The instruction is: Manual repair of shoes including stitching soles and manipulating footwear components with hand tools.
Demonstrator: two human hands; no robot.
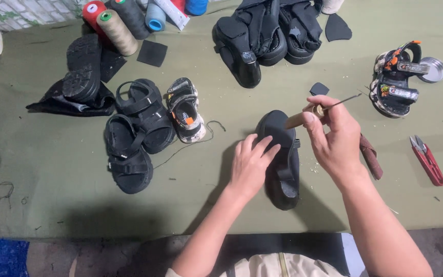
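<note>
Left hand point(249, 163) lies flat, fingers spread loose, on a black sandal point(282, 159) at the near centre of the olive tabletop point(52, 169) — pressing, not gripping. Right hand point(336, 137), fingers closed around a wooden-handled awl point(320, 109), hovers just above the sandal's far end; metal tip points far-right. Left of them — a pair of black sandals point(137, 131) and a small child's sandal point(185, 110). Red thread snips point(427, 159) lie to the right. Thread cones point(116, 32) stand at the far left.
</note>
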